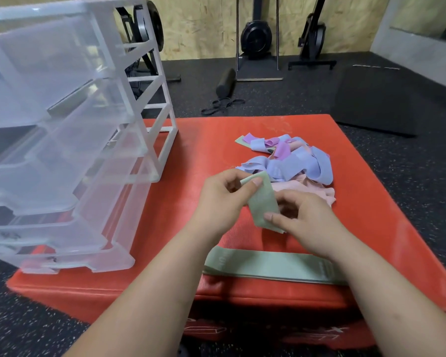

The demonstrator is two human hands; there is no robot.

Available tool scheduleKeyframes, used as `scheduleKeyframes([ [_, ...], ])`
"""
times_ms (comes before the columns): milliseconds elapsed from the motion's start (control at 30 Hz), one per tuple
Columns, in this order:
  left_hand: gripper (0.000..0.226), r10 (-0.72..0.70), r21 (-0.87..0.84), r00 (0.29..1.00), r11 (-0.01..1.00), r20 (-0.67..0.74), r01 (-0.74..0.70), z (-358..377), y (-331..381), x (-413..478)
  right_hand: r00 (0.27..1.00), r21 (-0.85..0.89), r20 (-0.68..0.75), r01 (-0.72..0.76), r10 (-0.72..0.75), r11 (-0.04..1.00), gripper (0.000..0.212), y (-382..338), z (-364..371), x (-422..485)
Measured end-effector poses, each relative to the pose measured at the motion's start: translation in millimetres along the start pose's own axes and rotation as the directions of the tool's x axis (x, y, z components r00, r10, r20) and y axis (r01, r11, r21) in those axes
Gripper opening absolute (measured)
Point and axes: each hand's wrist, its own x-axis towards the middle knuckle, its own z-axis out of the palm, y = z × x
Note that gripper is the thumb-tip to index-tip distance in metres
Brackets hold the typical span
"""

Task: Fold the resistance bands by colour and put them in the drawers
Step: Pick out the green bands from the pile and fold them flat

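A red padded box sits on the black speckled floor. Beyond it at 12 o'clock lie a black foam roller and tangled black straps. A dark mat lies at 2 o'clock. A black fan machine stands against the chipboard wall.

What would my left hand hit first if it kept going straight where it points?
Probably the blue bands in the pile, just past the green band your left hand pinches; depth is unclear.
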Motion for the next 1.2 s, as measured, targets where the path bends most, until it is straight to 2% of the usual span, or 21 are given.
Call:
scheduleKeyframes([
  [133, 0.007, 0.037, 0.01, 0.997, 0.999, -0.072, -0.036, -16.9, 9.0, 0.3, 1.0, -0.172, -0.032, -0.006, 0.001, 0.985, 0.01, 8.1, -7.8, -1.2],
  [267, 0.012, -0.012, -0.053, 0.981, 0.999, -0.196, 0.002, -40.5, 8.5, -1.4, 1.0, -0.361, -0.001, -0.008, 0.008, 0.932, 0.018, 15.9, -22.8, -7.1],
  [433, 0.013, -0.049, -0.044, 0.981, 0.998, -0.185, 0.041, -56.4, 2.9, -7.3, 0.999, -0.438, -0.053, -0.03, 0.008, 0.899, 0.006, 14.6, -39.5, -9.8],
  [567, 0.011, -0.044, 0.011, 0.983, 0.999, -0.178, 0.047, -64.8, 2.7, -12.0, 0.994, -0.368, -0.106, -0.032, -0.007, 0.929, 0.009, 6.0, -52.1, -15.9],
  [700, 0.005, -0.022, 0.028, 0.976, 0.999, -0.215, 0.029, -71.2, 0.4, -18.0, 0.995, -0.323, -0.094, -0.018, -0.013, 0.946, 0.013, -2.6, -64.6, -25.1],
  [867, 0.004, 0.005, 0.054, 0.97, 0.999, -0.244, 0.009, -70.7, -5.5, -30.2, 0.995, -0.256, -0.021, -0.098, 0.096, 0.962, 0.021, -5.0, -78.4, -38.6],
  [1000, 0.005, -0.064, 0.005, 0.943, 0.998, -0.326, 0.07, -78.4, -12.5, -34.8, 0.989, -0.195, 0.013, -0.14, 0.145, 0.971, 0.02, -2.3, -86.8, -53.3],
  [1200, 0.008, -0.181, 0.063, 0.956, 0.978, -0.232, 0.2, -84.5, -19.0, -46.5, 0.972, -0.009, -0.034, -0.232, 0.232, 0.973, 0.023, 1.6, -93.8, -71.7],
])
